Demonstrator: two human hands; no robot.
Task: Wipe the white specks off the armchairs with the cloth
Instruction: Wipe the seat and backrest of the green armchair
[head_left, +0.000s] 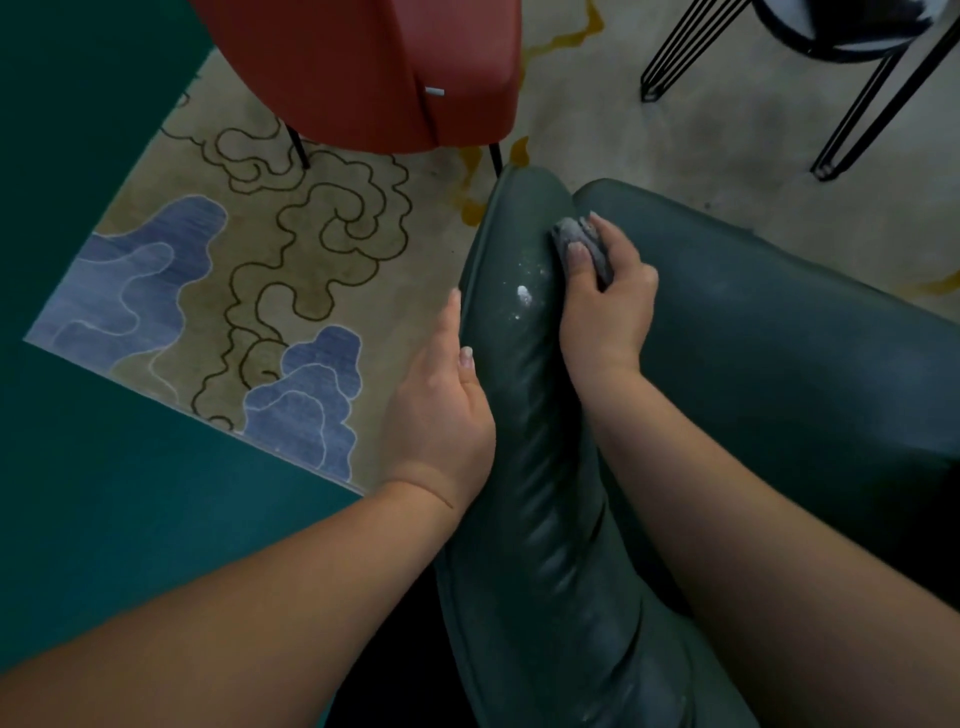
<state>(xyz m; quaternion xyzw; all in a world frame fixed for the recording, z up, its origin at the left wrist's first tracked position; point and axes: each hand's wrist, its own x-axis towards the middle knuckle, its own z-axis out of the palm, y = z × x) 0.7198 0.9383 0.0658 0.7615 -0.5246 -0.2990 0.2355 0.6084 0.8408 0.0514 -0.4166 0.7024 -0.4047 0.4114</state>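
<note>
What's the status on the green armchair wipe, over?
Right hand grips cloth on green armchair. Left hand steadies its side. White specks remain. Nothing in the way.

Open carpet (291, 249) left of the green armchair's arm (524, 415), bounded farther out by the red armchair (363, 73) and its thin dark legs (298, 148). On the arm itself, blocked on the left flank by the left hand (447, 410) and at the inner crease by the right hand (605, 301) gripping the cloth (574, 236). Between the two, a bare strip with white specks (522, 296). Far right, black wire legs (841, 124).
</note>
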